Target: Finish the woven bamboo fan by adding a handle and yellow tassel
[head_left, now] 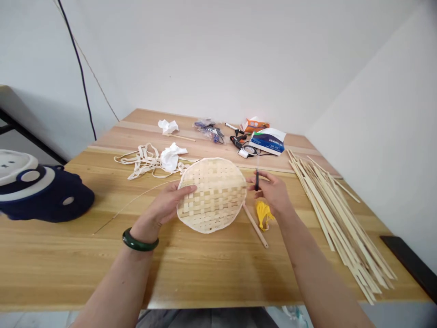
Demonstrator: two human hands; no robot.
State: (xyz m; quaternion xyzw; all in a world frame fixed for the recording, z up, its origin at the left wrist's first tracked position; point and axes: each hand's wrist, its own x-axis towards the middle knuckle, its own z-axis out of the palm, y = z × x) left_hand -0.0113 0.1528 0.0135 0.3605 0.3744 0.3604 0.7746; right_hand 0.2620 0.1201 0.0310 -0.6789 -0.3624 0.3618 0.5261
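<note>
A round woven bamboo fan with a pale bound rim is held up over the table. My left hand grips its left edge, thumb on the front face and the fingers hidden behind. By the fan's right edge, my right hand is closed on a small dark-handled tool, held upright; its exact kind is unclear. A thin wooden handle slants down from the fan's lower right rim. The yellow tassel lies just below my right hand.
Many bamboo strips spread along the right side. Cream cloth strips and crumpled white tissue lie behind the fan. Farther back are a blue tissue pack and bagged items. A navy plush-like object stands at left.
</note>
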